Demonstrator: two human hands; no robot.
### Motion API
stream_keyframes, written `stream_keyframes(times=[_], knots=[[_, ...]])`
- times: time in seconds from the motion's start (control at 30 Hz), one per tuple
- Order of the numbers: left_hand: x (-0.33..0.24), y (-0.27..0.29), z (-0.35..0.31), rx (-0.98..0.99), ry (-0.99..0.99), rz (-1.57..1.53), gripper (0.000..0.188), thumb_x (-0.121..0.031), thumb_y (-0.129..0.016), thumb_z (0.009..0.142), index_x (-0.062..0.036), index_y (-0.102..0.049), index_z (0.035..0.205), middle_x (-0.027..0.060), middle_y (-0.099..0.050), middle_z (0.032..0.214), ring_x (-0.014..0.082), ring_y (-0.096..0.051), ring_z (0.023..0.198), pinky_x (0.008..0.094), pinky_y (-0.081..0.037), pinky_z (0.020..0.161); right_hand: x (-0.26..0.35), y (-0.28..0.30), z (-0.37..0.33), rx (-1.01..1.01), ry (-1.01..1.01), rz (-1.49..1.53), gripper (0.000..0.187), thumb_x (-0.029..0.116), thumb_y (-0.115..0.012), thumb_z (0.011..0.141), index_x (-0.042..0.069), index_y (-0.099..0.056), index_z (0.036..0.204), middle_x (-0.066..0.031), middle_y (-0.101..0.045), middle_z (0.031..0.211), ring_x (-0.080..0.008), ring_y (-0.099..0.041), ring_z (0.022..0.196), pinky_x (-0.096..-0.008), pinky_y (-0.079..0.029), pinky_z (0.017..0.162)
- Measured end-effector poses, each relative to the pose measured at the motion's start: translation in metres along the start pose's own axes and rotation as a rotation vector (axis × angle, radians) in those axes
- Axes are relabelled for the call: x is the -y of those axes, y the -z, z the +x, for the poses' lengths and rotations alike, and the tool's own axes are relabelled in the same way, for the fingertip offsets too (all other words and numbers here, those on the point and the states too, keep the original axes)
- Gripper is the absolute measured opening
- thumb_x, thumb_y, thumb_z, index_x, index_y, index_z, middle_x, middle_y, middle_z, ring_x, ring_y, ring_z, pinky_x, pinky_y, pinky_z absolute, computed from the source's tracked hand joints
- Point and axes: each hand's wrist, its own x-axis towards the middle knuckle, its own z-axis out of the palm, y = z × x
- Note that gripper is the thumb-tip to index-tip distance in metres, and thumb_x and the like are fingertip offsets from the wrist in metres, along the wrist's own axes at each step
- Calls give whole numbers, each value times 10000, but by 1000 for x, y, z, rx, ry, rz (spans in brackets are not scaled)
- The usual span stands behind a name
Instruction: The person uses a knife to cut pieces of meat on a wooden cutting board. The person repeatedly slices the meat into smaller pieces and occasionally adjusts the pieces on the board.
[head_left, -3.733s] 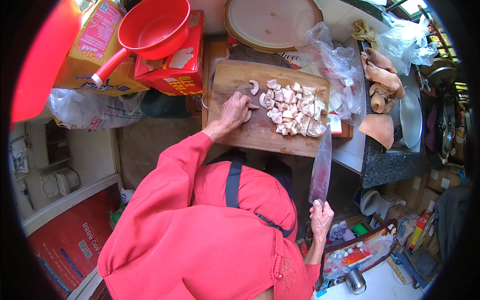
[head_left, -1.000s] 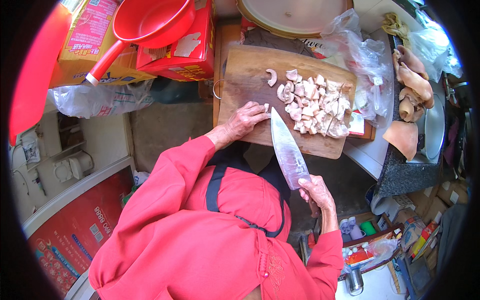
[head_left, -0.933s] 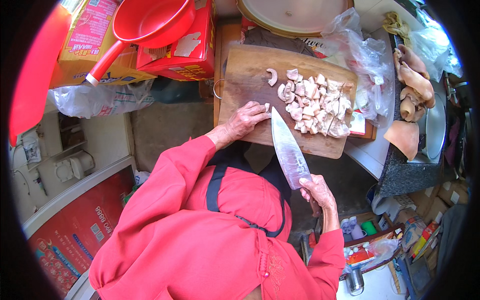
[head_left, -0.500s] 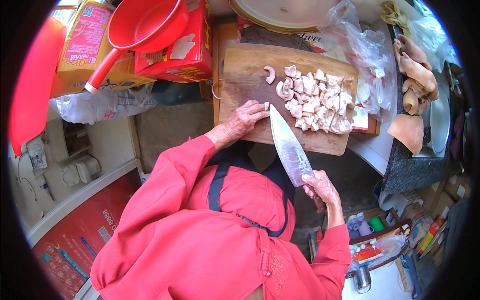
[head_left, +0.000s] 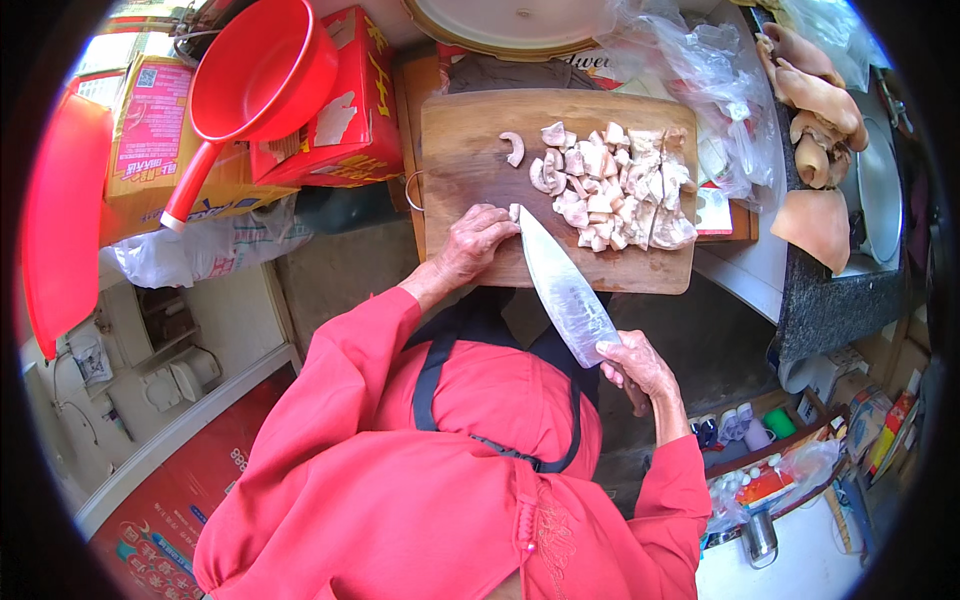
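A wooden cutting board (head_left: 470,130) lies in front of me with a pile of pale meat pieces (head_left: 610,190) on its right half. One curved strip of meat (head_left: 513,149) sits apart from the pile. At the board's near left part, my left hand (head_left: 476,243) is closed, its fingertips pinching a small bit of meat (head_left: 514,211). The tip of a broad kitchen knife (head_left: 568,290) touches or nearly touches that bit. My right hand (head_left: 640,368) grips the knife's handle, out past the board's near edge, so the blade slants up and left onto the wood.
A red plastic ladle (head_left: 250,80) rests on boxes at the upper left. Crumpled clear plastic bags (head_left: 725,110) lie right of the board. Larger pieces of meat (head_left: 815,225) sit on a dark-edged counter (head_left: 835,300). Behind the board stands a large round lid or tray (head_left: 520,50).
The whole view has shifted and turned slightly, so the board appears further left. Both hands and the knife keep nearly the same place relative to the board.
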Motion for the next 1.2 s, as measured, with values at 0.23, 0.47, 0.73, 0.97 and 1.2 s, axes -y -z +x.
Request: stream_keyframes(times=[0.23,0.47,0.73,0.97,1.2], knots=[[1,-1,-2,-17,11,3,170,6,-669,714,-67,-643,866,87,-653,913,266,-627,871,355,-516,773,-16,1,-2,-61,54,-24,231,250,-574,873,32,-591,799,-4,-543,603,-63,-453,470,-224,-363,444],[-2,1,0,-11,11,17,176,5,-665,717,-69,-653,876,82,-644,920,260,-618,877,350,-512,778,-22,-2,-5,-6,57,94,236,262,-600,872,31,-595,823,-2,-542,603,-57,-458,476,-208,-355,440],[-1,6,3,70,-25,23,220,9,-643,735,-69,-669,940,90,-626,952,269,-605,887,360,-508,785,-23,-3,-5,-66,39,-23,236,258,-586,877,36,-585,798,0,-541,597,-61,-457,478,-223,-363,450],[-4,13,9,155,-51,36,264,29,-623,723,-49,-661,973,110,-622,980,285,-597,909,367,-504,803,-12,5,-11,-83,-16,-99,214,219,-562,882,34,-585,776,3,-534,583,-67,-453,482,-237,-361,450],[-4,12,12,178,-61,45,293,45,-610,713,-48,-661,986,116,-623,991,291,-594,923,368,-504,814,1,19,-15,-10,-8,-143,229,224,-564,863,27,-587,748,-8,-531,573,-81,-463,478,-243,-374,454]])
